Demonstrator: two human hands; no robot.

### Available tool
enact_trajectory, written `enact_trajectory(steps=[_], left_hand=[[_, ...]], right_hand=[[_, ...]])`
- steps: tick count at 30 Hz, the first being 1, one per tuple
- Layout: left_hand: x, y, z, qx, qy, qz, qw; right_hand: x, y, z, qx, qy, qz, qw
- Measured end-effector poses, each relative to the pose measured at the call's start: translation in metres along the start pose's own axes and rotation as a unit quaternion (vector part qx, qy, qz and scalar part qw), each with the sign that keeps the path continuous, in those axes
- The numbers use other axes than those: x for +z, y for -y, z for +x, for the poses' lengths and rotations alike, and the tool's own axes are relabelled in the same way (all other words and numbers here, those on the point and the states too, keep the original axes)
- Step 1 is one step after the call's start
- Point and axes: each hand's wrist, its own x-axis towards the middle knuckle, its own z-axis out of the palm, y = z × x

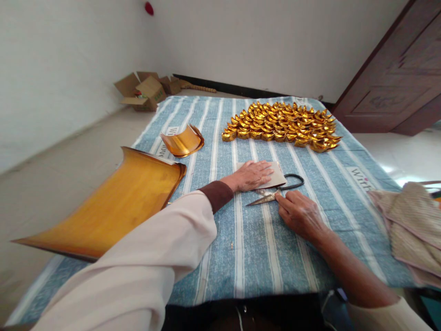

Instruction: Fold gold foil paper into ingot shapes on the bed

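My left hand [250,175] lies flat, palm down, on a small pale sheet of paper [278,176] on the blue striped cloth [255,248]. Beside it, my right hand [299,212] rests on the cloth with curled fingers, its fingertips touching a pair of scissors [275,192] with black handles and shut blades. The scissors lie partly on the paper's near edge. Further back, several folded gold paper ingots [284,126] are laid out in rows.
A large curled gold sheet [113,202] lies at the cloth's left edge, with a smaller curled gold piece [182,141] behind it. A folded beige cloth [409,225] sits at the right. Open cardboard boxes [144,91] stand by the far wall; a brown door [396,78] is at right.
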Motion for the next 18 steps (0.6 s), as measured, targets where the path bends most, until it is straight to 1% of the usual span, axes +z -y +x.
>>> enact_trajectory(steps=[3, 10, 14, 18], left_hand=[[0.001, 0.001, 0.001, 0.001, 0.004, 0.001, 1.000], [0.001, 0.002, 0.004, -0.001, 0.008, -0.012, 1.000], [0.001, 0.001, 0.004, -0.004, 0.008, -0.012, 1.000], [0.001, 0.001, 0.004, -0.002, 0.013, -0.014, 1.000]], right_hand=[[0.001, 0.002, 0.001, 0.007, -0.001, -0.002, 1.000], [0.009, 0.010, 0.016, 0.013, -0.007, -0.001, 1.000], [0.006, 0.011, 0.012, 0.000, -0.002, 0.005, 1.000], [0.004, 0.011, 0.006, -0.006, -0.012, 0.006, 1.000]])
